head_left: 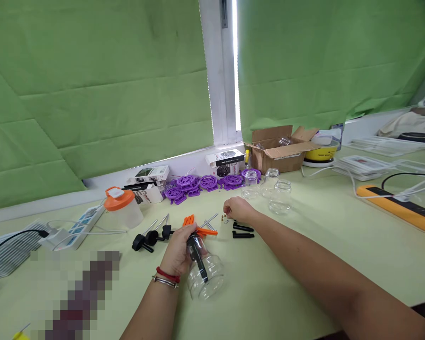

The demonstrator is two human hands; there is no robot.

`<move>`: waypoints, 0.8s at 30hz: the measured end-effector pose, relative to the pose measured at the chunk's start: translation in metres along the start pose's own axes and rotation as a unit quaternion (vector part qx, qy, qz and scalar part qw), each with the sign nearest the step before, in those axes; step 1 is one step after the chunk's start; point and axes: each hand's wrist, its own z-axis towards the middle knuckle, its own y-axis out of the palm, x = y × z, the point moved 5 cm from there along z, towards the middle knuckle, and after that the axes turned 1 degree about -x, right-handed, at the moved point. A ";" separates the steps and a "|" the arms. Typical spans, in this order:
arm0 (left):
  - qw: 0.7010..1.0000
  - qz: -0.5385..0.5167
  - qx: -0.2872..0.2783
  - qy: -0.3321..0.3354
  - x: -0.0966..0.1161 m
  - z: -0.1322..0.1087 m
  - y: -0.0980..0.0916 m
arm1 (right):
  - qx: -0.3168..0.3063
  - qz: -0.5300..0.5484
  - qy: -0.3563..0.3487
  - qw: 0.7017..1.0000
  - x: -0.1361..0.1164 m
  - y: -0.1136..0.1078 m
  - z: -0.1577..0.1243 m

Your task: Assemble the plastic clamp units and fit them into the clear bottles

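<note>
My left hand (180,248) is wrapped round the neck of a clear glass jar (207,278) with a black part (199,259) inside and an orange piece (206,231) at its top. The jar tilts toward me over the table. My right hand (236,209) reaches forward with its fingers bent down at the tabletop, beside small brass and silver pieces (225,219). What its fingertips hold, if anything, is too small to make out. Two black handles (243,234) lie just nearer to me than that hand. Black knobs with metal rods (151,237) are left of the jar.
Purple parts (208,182) and small boxes (225,163) line the back edge. Several glass jars (280,198) stand before an open cardboard box (281,156). An orange-lidded container (122,208) and a power strip (85,227) are at left, an orange strip (400,208) at right.
</note>
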 end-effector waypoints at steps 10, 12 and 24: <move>1.000 0.009 0.001 0.003 0.002 -0.001 0.001 | 0.008 0.061 0.005 0.998 -0.005 0.007 -0.002; 1.000 0.010 0.002 0.007 0.002 -0.001 0.001 | 0.012 0.068 0.002 0.998 -0.006 0.007 -0.003; 0.999 0.000 0.022 0.030 0.002 0.002 -0.001 | 0.058 0.117 0.012 0.991 -0.015 -0.006 -0.013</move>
